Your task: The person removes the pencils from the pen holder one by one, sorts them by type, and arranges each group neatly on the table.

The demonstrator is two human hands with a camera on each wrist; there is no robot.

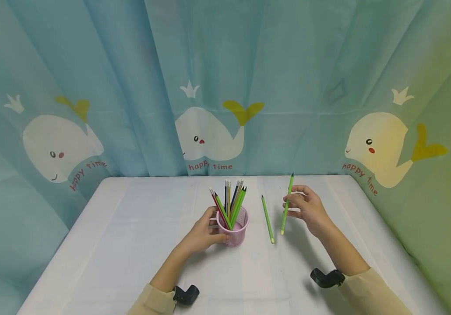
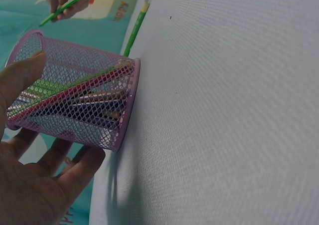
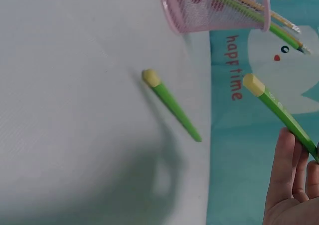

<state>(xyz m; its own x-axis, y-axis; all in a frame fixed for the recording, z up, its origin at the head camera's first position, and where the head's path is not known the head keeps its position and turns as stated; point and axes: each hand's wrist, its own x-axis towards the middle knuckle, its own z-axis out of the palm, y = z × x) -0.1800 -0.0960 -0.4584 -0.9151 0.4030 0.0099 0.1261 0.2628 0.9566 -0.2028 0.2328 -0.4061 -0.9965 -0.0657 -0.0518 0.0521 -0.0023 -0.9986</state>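
Pale-blue curtain (image 1: 288, 52) printed with white whales hangs behind the white-covered table (image 1: 103, 245) in your head view. There, your left hand (image 1: 201, 232) grips a pink mesh cylindrical cup (image 1: 236, 239), which stands upright holding several pencils (image 1: 238, 204), some green, one red, others dark or yellowish. Your right hand (image 1: 307, 209) pinches a slim green pencil (image 1: 283, 224) above the table, dark tip up and pale-yellow end down; just left of it, a second green pencil (image 1: 267, 219) lies on the table, between the cup and your right hand. From your left wrist, you see your thumb on one side of the cup and your fingers on the other, the grip clamped round its mesh wall. From your right wrist, your fingers bear on the held pencil, its pale-yellow end pointing away from your palm, while the lying pencil rests apart from the cup.
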